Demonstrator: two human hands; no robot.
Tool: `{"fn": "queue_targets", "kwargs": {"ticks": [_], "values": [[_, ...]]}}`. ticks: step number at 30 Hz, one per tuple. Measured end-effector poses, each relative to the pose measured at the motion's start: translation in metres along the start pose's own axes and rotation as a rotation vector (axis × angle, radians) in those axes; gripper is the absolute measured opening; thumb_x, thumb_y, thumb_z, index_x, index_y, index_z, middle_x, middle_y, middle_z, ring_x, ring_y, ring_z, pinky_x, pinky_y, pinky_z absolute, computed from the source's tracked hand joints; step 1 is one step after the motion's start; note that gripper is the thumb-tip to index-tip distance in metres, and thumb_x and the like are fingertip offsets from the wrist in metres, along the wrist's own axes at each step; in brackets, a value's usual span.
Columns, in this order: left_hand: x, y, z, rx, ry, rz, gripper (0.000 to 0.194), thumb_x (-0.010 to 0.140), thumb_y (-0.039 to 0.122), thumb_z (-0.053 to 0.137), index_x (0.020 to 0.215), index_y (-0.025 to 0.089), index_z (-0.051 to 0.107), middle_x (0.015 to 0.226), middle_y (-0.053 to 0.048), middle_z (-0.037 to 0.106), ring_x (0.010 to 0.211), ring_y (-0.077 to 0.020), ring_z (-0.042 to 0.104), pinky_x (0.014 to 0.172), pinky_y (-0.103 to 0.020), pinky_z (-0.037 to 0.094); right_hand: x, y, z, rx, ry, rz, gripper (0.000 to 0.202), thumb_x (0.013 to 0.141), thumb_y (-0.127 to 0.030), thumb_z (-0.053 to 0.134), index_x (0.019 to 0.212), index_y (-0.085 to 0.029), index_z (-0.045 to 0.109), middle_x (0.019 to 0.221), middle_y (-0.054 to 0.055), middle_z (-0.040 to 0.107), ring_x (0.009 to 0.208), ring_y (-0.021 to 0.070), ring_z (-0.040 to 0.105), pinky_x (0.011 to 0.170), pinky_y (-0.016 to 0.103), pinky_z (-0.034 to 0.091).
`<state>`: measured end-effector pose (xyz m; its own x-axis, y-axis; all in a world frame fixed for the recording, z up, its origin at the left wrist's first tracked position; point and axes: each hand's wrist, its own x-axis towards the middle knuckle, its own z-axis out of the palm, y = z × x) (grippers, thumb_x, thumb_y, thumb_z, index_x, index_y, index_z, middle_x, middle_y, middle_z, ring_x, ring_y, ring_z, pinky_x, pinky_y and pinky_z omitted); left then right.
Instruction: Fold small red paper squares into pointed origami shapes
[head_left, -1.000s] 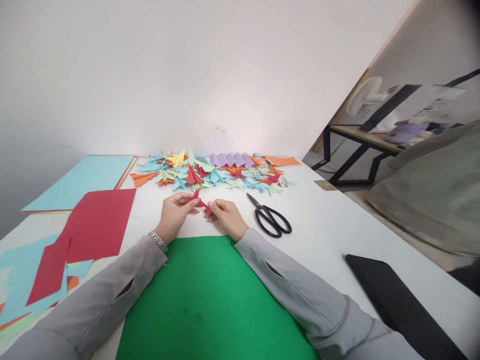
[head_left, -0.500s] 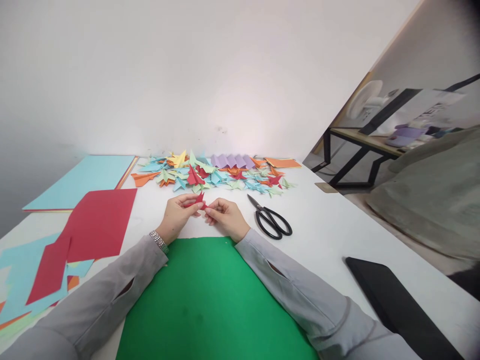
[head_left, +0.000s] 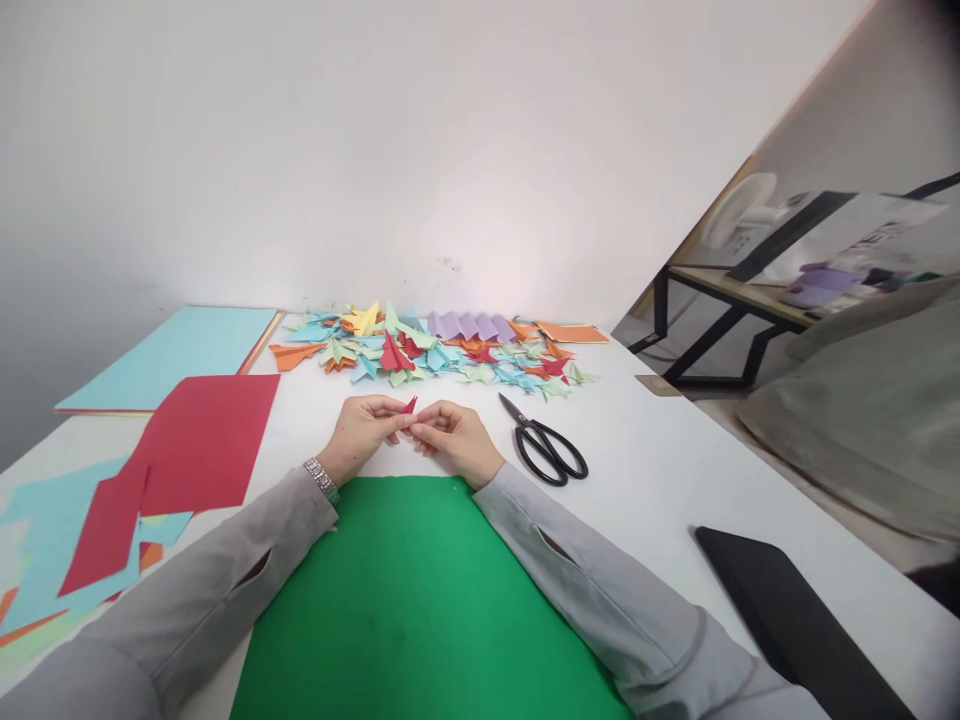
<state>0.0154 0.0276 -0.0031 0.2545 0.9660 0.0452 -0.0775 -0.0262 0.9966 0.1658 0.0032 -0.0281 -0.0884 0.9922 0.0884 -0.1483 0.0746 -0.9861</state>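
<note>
A small folded piece of red paper [head_left: 409,406] shows between my hands, its pointed tip sticking up; the rest is covered by fingers. My left hand [head_left: 367,432] pinches it from the left, a metal watch [head_left: 322,480] at the wrist. From the right, my right hand [head_left: 454,438] closes its fingertips on the same paper. Both hands are just above the white table, beyond the far edge of a green sheet [head_left: 435,600]. Black-handled scissors [head_left: 546,445] lie to the right of my right hand, blades pointing away.
Behind my hands lies a heap of small folded paper shapes [head_left: 394,355] in many colours, with a purple pleated strip [head_left: 471,327]. Red sheets [head_left: 214,440], blue sheets [head_left: 169,350] and scraps are on the left. A black flat object [head_left: 787,610] lies at right.
The red paper has turned between my fingers, and less of it shows now. My hands have come closer together. The whole view has shifted slightly.
</note>
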Motion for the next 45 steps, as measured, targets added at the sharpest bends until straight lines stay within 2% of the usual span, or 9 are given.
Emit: {"fn": "queue_targets", "kwargs": {"ticks": [4, 7, 12, 16, 22, 26, 33, 37, 45], "values": [[-0.0009, -0.0008, 0.0012, 0.023, -0.025, 0.01, 0.029, 0.051, 0.033, 0.083, 0.068, 0.013, 0.07, 0.055, -0.002, 0.067, 0.044, -0.0107, 0.055, 0.043, -0.023, 0.046, -0.002, -0.0009, 0.0013, -0.015, 0.002, 0.003, 0.039, 0.055, -0.042, 0.08, 0.077, -0.016, 0.06, 0.054, -0.002, 0.064, 0.042, 0.0103, 0.056, 0.045, 0.023, 0.044], [-0.0025, -0.0019, 0.0043, 0.085, 0.026, 0.048, 0.028, 0.051, 0.034, 0.082, 0.066, 0.014, 0.07, 0.058, -0.003, 0.068, 0.048, -0.0132, 0.059, 0.045, -0.024, 0.048, -0.0045, -0.0027, 0.0028, -0.065, 0.038, -0.024, 0.033, 0.057, -0.04, 0.078, 0.073, -0.017, 0.06, 0.05, -0.003, 0.061, 0.04, 0.0096, 0.052, 0.041, 0.022, 0.04], [-0.0043, -0.0018, 0.0066, 0.171, 0.102, 0.127, 0.02, 0.053, 0.032, 0.08, 0.063, 0.017, 0.073, 0.064, -0.004, 0.072, 0.061, -0.0167, 0.065, 0.058, -0.025, 0.052, -0.0071, -0.006, 0.0048, -0.146, 0.059, -0.064, 0.027, 0.059, -0.037, 0.076, 0.071, -0.019, 0.06, 0.048, -0.003, 0.059, 0.039, 0.0088, 0.048, 0.039, 0.021, 0.036], [-0.0047, 0.0015, 0.0057, 0.159, 0.103, 0.143, 0.02, 0.055, 0.035, 0.078, 0.061, 0.017, 0.073, 0.058, -0.003, 0.07, 0.055, -0.0151, 0.062, 0.054, -0.025, 0.051, -0.0067, -0.0067, 0.007, -0.174, 0.046, -0.043, 0.029, 0.061, -0.041, 0.075, 0.072, -0.02, 0.059, 0.05, -0.003, 0.061, 0.042, 0.0106, 0.052, 0.041, 0.022, 0.04], [-0.0036, 0.0022, 0.0041, 0.102, 0.078, 0.066, 0.024, 0.049, 0.032, 0.082, 0.062, 0.015, 0.071, 0.055, -0.002, 0.067, 0.046, -0.012, 0.057, 0.047, -0.023, 0.048, -0.0054, -0.0057, 0.0044, -0.127, -0.017, -0.037, 0.034, 0.062, -0.047, 0.074, 0.063, -0.018, 0.057, 0.054, -0.001, 0.064, 0.044, 0.0103, 0.055, 0.046, 0.023, 0.044], [-0.0013, 0.0005, 0.0015, 0.08, 0.029, 0.074, 0.022, 0.055, 0.034, 0.079, 0.065, 0.015, 0.072, 0.058, -0.002, 0.068, 0.046, -0.0106, 0.055, 0.046, -0.023, 0.048, -0.0054, -0.007, 0.0023, -0.088, 0.0, -0.017, 0.034, 0.06, -0.045, 0.076, 0.061, -0.017, 0.056, 0.05, -0.002, 0.062, 0.04, 0.0087, 0.052, 0.042, 0.021, 0.04], [0.0004, -0.0019, -0.0012, 0.063, -0.039, 0.078, 0.026, 0.063, 0.039, 0.074, 0.071, 0.015, 0.073, 0.063, -0.003, 0.069, 0.05, -0.0109, 0.056, 0.049, -0.023, 0.049, -0.0037, -0.0065, 0.0024, -0.037, 0.01, -0.002, 0.036, 0.059, -0.046, 0.076, 0.066, -0.017, 0.056, 0.054, -0.001, 0.064, 0.041, 0.009, 0.053, 0.04, 0.02, 0.041], [0.0, -0.0018, -0.0007, 0.038, -0.038, 0.079, 0.026, 0.057, 0.033, 0.079, 0.074, 0.015, 0.073, 0.067, -0.005, 0.071, 0.054, -0.0128, 0.06, 0.051, -0.025, 0.05, -0.0027, -0.0057, 0.0003, 0.027, 0.043, -0.023, 0.037, 0.058, -0.046, 0.078, 0.064, -0.018, 0.055, 0.053, -0.002, 0.064, 0.041, 0.0088, 0.053, 0.04, 0.021, 0.042], [-0.002, 0.0044, 0.0016, 0.056, -0.006, 0.02, 0.026, 0.047, 0.026, 0.084, 0.066, 0.014, 0.071, 0.056, -0.003, 0.067, 0.044, -0.0099, 0.053, 0.046, -0.024, 0.046, -0.0023, -0.0053, -0.001, 0.065, 0.041, -0.01, 0.039, 0.059, -0.05, 0.077, 0.07, -0.018, 0.057, 0.052, -0.002, 0.063, 0.04, 0.0096, 0.054, 0.039, 0.021, 0.043]]}}
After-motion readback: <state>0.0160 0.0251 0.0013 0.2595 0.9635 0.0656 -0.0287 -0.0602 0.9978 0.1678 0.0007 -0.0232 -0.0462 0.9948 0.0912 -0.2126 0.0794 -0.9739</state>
